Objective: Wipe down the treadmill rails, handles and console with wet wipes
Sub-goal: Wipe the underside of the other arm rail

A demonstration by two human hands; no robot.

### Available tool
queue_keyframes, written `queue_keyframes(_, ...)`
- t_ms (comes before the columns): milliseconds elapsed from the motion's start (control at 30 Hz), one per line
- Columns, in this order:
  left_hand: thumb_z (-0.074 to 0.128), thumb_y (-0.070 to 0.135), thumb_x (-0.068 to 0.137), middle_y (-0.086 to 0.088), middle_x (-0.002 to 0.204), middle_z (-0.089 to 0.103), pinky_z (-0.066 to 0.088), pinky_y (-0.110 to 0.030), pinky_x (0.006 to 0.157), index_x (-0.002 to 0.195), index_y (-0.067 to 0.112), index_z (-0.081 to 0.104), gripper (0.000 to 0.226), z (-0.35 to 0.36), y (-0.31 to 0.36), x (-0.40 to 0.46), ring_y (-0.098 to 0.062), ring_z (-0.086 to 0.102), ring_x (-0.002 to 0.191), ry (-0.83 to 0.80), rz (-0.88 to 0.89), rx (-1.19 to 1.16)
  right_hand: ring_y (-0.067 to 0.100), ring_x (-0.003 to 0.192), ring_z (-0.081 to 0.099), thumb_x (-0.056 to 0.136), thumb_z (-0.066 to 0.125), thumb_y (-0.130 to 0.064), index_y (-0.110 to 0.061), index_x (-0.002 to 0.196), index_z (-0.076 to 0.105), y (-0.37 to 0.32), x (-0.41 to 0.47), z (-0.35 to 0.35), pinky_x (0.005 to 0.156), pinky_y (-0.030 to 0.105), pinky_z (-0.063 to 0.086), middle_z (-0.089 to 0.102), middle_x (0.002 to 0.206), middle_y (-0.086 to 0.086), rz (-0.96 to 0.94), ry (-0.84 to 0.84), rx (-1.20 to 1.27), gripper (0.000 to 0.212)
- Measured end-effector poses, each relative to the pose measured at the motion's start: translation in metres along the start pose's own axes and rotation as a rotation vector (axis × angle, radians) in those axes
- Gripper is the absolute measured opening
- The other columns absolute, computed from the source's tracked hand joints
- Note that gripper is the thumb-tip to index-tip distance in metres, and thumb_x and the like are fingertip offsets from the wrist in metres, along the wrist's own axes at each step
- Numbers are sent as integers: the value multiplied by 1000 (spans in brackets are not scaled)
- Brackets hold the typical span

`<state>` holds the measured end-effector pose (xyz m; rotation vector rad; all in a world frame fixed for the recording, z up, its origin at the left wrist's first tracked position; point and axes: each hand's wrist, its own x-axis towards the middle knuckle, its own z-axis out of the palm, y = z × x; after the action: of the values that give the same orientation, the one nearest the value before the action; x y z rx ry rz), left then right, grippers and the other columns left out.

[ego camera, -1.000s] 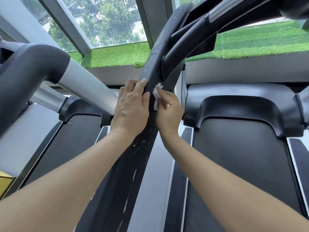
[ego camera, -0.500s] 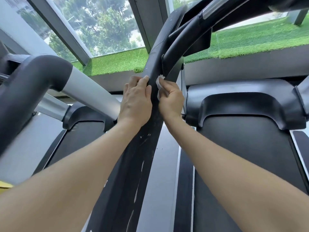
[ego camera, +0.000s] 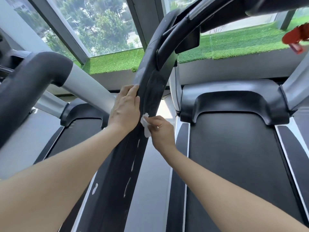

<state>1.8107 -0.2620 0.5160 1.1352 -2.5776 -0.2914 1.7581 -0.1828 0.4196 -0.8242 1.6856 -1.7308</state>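
Observation:
A black curved treadmill upright (ego camera: 147, 71) runs from the bottom centre up to the console arm. Its lower part shows scuffed white marks. My left hand (ego camera: 125, 108) rests flat against the upright's left edge, fingers straight and pointing up. My right hand (ego camera: 161, 129) pinches a small white wet wipe (ego camera: 145, 126) and holds it against the upright's right side, just below my left hand.
A black running belt (ego camera: 234, 156) with its motor cover lies to the right. A neighbouring treadmill's black and silver handle (ego camera: 50, 71) crosses at the left. A red object (ego camera: 296, 37) hangs at the upper right. Windows and green turf are behind.
My right hand has slid the wipe down the upright, from level with my left fingertips to below my left hand. The view has tilted up slightly.

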Motion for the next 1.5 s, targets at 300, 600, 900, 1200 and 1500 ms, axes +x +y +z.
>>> queue_keyframes(300,34,18,101,4,141,37,29,-27,103,145,14,36,44,4,0,-2,-17,35,129,46,24,18,17,79,52,88,51,-4,1,89,67,14,33,-23,62,21,35,51,102,5,246,357,-282,16)
queue_keyframes(600,36,16,100,1,139,38,26,-24,103,144,11,36,44,5,-1,-2,-18,35,127,60,50,31,22,74,39,89,55,-7,-9,92,43,6,50,-4,59,22,23,44,103,9,19,273,-416,13)
queue_keyframes(900,36,16,100,2,138,38,28,-26,103,143,12,37,43,5,-1,-1,-20,37,125,59,46,35,5,56,32,92,48,-6,-20,55,31,8,83,-23,54,22,23,40,98,8,96,431,-229,43)
queue_keyframes(1200,39,15,99,3,137,40,29,-25,102,142,15,40,43,7,1,-3,-17,38,123,75,11,65,20,78,44,89,44,-4,-12,86,49,12,137,-32,68,27,35,50,94,0,194,346,-265,10)
queue_keyframes(1500,41,13,99,2,135,42,31,-23,104,141,12,42,42,7,-1,-3,-18,42,124,62,7,80,17,65,45,78,54,2,1,85,61,5,175,-46,54,24,34,54,74,3,199,263,-1,10)
